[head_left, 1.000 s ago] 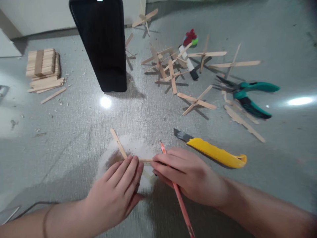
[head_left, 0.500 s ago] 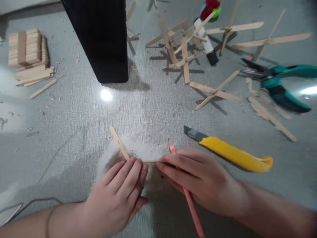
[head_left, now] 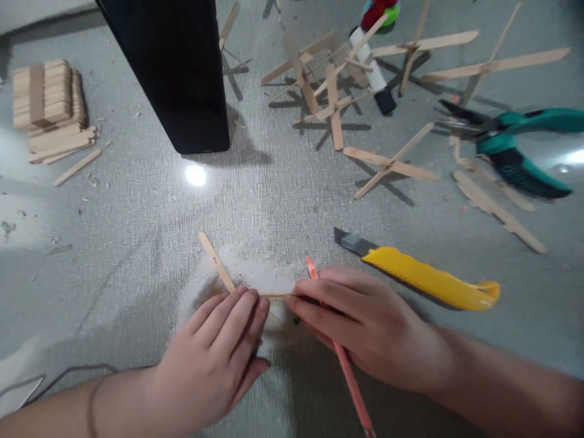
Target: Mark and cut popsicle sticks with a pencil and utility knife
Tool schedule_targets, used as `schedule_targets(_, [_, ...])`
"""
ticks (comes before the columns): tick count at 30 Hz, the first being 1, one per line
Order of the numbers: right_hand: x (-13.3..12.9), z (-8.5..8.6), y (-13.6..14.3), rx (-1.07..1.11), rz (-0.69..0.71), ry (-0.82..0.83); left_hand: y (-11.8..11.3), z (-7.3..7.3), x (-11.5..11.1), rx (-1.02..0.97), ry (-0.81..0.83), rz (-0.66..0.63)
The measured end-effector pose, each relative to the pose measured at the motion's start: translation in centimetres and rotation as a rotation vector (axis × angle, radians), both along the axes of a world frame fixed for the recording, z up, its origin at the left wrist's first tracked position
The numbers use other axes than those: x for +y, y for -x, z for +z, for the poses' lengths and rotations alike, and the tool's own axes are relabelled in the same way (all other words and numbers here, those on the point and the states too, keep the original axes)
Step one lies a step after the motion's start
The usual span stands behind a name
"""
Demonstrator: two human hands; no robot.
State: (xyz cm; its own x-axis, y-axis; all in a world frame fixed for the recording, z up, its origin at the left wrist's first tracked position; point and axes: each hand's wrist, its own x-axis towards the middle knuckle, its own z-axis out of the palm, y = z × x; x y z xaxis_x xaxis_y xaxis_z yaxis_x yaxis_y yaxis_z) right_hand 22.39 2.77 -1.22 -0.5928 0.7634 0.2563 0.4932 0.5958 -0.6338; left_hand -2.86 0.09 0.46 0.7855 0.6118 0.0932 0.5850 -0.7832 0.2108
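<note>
Near the front of the table, my left hand [head_left: 219, 350] is closed, its fingertips pinching the left part of a thin wooden stick [head_left: 274, 295] seen edge-on. A second wooden stick [head_left: 216, 261] slants up and left from those fingertips; its lower end is hidden under them. My right hand [head_left: 360, 322] pinches the right end of the edge-on stick. A pink pencil [head_left: 347, 371] also runs through my right hand, its tip pointing up and away. The two hands are a short gap apart, over a pale smudged patch.
A yellow cutter [head_left: 424, 277] lies right of my right hand, blade exposed. Green-handled pliers [head_left: 515, 146] lie farther right. Crossed sticks [head_left: 390, 164] stand and lie at the back. A black upright object [head_left: 182, 79] rises back left, beside a stick bundle [head_left: 45, 94].
The view has shifted slightly, so the table items appear a little farther left. Both hands keep their hold on the stick, and the pencil stays in my right hand.
</note>
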Motion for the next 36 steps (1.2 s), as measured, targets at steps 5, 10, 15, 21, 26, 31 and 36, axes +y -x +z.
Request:
schedule_targets(5, [0.09,0.01,0.04,0.009,0.001,0.018,0.01,0.08,0.14,-0.003,-0.004,-0.004])
schedule_targets(10, [0.08,-0.04,0.07,0.032,0.016,-0.011,-0.06,0.06,0.09,0.004,0.001,0.003])
schedule_targets(15, [-0.02,-0.02,0.06,0.017,0.015,-0.012,0.08,0.03,-0.02,0.014,0.004,-0.012])
schedule_targets(21, [-0.12,-0.10,0.00,-0.002,0.015,-0.042,0.29,-0.18,-0.25,0.018,0.020,0.001])
schedule_targets(26, [0.06,0.06,0.08,-0.013,0.013,-0.022,0.29,-0.14,-0.45,0.026,0.042,-0.010])
schedule_targets(31, [0.25,0.38,0.10,-0.025,0.008,-0.018,0.24,-0.08,-0.49,0.025,0.036,-0.015])
schedule_targets(36, [0.26,0.22,0.30,-0.066,0.036,-0.105,0.23,-0.31,-0.35,0.001,0.047,-0.017])
